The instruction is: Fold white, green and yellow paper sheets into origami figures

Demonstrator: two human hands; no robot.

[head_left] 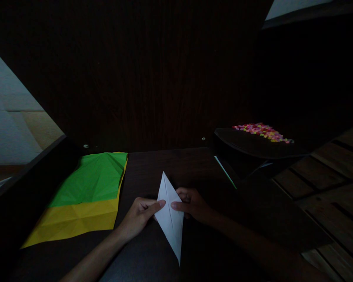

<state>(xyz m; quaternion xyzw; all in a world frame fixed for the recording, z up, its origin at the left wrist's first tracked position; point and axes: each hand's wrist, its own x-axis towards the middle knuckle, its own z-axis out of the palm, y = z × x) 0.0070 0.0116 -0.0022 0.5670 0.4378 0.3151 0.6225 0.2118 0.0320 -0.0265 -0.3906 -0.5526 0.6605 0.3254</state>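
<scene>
Both hands pinch a white folded paper on the dark worktop: left hand on its left edge, right hand on its right. A fold seems in progress; next, pressing the crease needs steady fingers.

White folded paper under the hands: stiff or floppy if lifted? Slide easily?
The white folded paper is probably light and thin, though its layered folds and centre crease likely stiffen it. It lies flat on the dark table, so a push would likely slide it. Left hand and right hand pinch it.
</scene>
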